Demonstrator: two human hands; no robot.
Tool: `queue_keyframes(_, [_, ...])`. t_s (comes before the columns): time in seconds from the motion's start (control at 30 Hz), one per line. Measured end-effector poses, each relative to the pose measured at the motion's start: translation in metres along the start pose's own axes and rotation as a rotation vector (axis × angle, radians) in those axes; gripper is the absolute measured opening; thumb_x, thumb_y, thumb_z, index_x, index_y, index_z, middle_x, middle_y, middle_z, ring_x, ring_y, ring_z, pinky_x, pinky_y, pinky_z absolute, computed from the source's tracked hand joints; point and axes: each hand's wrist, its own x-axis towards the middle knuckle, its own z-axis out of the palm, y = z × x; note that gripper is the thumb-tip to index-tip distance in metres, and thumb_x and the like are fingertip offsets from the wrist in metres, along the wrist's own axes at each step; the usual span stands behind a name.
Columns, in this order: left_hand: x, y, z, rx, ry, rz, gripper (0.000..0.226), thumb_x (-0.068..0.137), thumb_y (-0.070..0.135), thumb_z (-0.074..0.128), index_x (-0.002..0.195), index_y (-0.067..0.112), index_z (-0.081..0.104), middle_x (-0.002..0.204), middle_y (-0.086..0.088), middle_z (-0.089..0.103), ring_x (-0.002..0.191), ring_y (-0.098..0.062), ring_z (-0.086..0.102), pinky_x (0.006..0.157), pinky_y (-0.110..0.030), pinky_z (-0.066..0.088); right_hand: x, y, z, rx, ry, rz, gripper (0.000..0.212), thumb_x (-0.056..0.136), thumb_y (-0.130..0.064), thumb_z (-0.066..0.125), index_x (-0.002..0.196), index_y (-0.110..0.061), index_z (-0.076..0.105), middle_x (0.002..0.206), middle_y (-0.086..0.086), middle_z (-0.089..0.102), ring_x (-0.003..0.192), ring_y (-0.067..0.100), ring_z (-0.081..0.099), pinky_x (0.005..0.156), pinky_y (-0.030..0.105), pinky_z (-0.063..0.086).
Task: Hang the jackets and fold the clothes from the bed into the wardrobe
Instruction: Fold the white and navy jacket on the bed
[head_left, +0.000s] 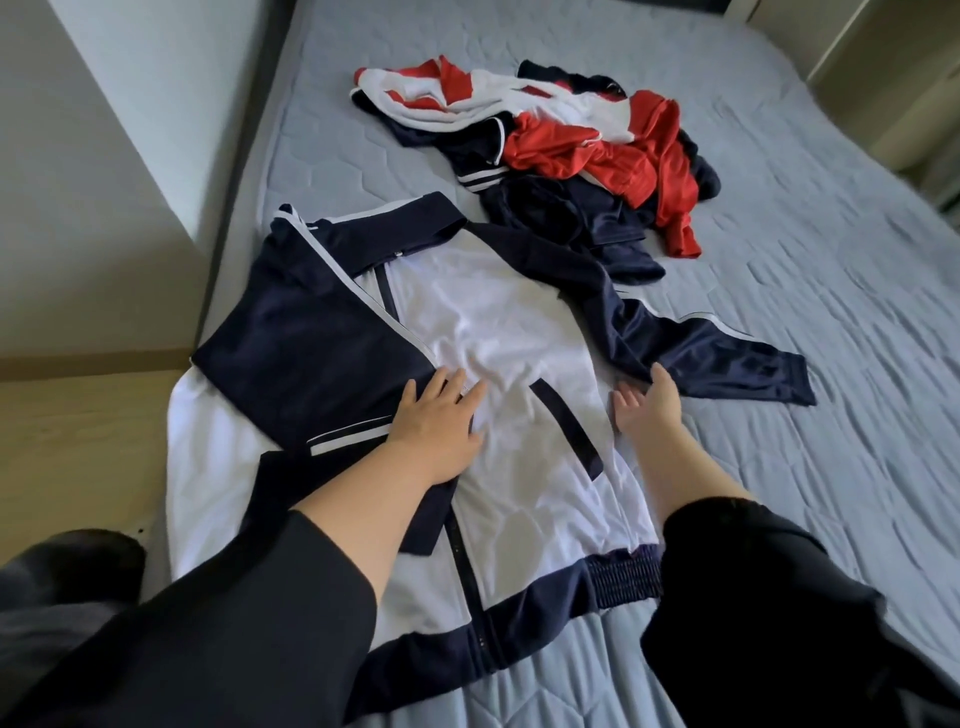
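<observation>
A white and navy jacket (498, 332) lies flat on the bed (779, 467), nearer the person than the heap of red and navy clothes (571, 145), and looks mid-fold — one sleeve already crossed over its chest. The left hand (441, 431) presses that sleeve, fingers spread; the right hand (649, 410), fingers straight and loosely together, touches the outstretched sleeve (727, 358). Next, probably, that sleeve needs folding inward.

Soft, even daylight, perhaps from the right; faint shadows, slight overall blur, wide-angle bending at the edges.

Single head-worn view, steeply downward and forward, close over the bed (779, 322).
</observation>
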Motion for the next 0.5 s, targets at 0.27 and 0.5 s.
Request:
queue_keyframes(0.27, [-0.008,-0.016,0.010,-0.094,0.070,0.049,0.062,0.096,0.029,0.043,0.151,0.026,0.015,0.160,0.000,0.000,0.147,-0.015,-0.003,0.118,-0.040,0.007,-0.031,-0.021,0.038,-0.002,-0.035,-0.119,0.035,0.098,-0.021,0.049,0.130,-0.007,0.051,0.133,0.011,0.055,0.125,0.026,0.050,0.098,0.028,0.042])
queue_keyframes(0.5, [-0.017,-0.032,-0.012,-0.673,0.266,-0.153,0.045,0.090,0.006,0.044,0.132,0.020,0.053,0.136,0.003,0.052,0.126,-0.017,0.047,0.101,-0.023,0.033,-0.133,0.024,0.078,-0.153,-0.417,0.191,0.032,0.097,-0.024,0.039,0.090,0.002,0.057,0.091,0.022,0.067,0.089,0.035,0.068,0.057,0.036,0.058])
